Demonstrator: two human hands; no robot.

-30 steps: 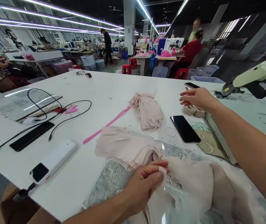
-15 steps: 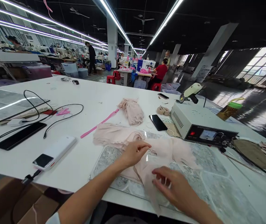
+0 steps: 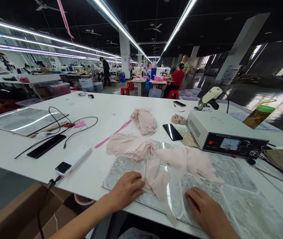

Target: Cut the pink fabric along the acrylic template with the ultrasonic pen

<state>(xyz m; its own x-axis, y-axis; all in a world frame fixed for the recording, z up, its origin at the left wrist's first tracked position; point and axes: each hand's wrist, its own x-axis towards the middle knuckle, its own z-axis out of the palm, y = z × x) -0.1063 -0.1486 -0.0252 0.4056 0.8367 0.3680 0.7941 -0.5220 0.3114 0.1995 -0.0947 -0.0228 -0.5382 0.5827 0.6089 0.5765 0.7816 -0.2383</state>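
My left hand (image 3: 128, 188) rests palm down at the left edge of a thin pale pink fabric piece (image 3: 155, 176), its fingers loosely bent and touching the cloth. To the right of that piece, my right hand (image 3: 202, 205) lies low over the grey marble-patterned board (image 3: 243, 205), fingers slightly curled and nothing visible in them. A strip of the sheer cloth hangs down toward the table's front edge between my hands. Beyond them, a folded stack of pale pink fabric (image 3: 129, 146) and more spread pieces (image 3: 196, 161) lie partly on the board.
Behind sits another fabric bundle (image 3: 145, 121) beside a pink strap (image 3: 113, 134). A black phone (image 3: 172, 132) and a grey control box (image 3: 227, 132) stand right. At left are a white power bank (image 3: 74, 161), cables and a second board (image 3: 27, 119). People work farther back.
My left hand has come down toward me from above the fabric to its left edge. My right hand has moved right, off the cloth onto the board. The view has shifted slightly.
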